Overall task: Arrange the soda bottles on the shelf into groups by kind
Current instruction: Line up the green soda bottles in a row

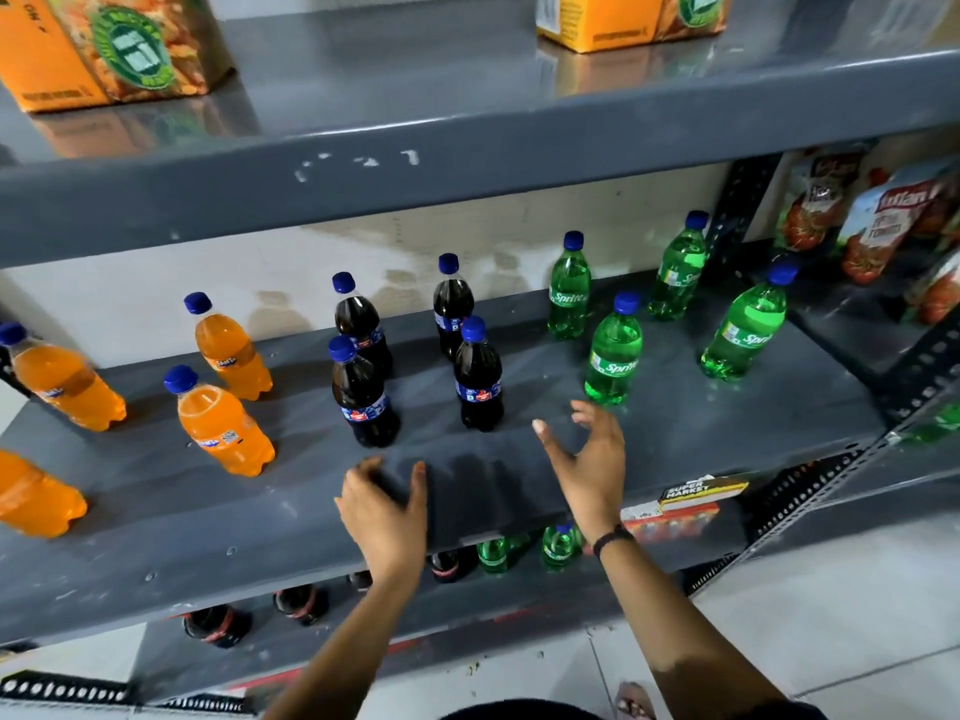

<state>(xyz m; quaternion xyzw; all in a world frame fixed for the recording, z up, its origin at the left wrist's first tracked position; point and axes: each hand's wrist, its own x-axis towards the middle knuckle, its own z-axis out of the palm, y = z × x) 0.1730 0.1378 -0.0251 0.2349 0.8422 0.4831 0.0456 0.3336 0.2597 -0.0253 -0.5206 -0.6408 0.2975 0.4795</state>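
Observation:
On the grey shelf [727, 423] stand three groups of blue-capped bottles. Several orange soda bottles [223, 423] are at the left, several dark cola bottles [363, 397] in the middle, several green Sprite bottles [613, 356] at the right. My left hand [387, 511] hovers over the shelf's front, fingers apart, holding nothing. My right hand [587, 459] is open too, just in front of the nearest Sprite bottle and right of the front cola bottle [478, 381], touching neither.
Orange cartons [109, 44] sit on the shelf above. Tomato pouches [883, 220] fill the neighbouring rack at the right. More cola and green bottles [556, 545] stand on the shelf below. A perforated metal upright [732, 210] bounds the shelf's right end.

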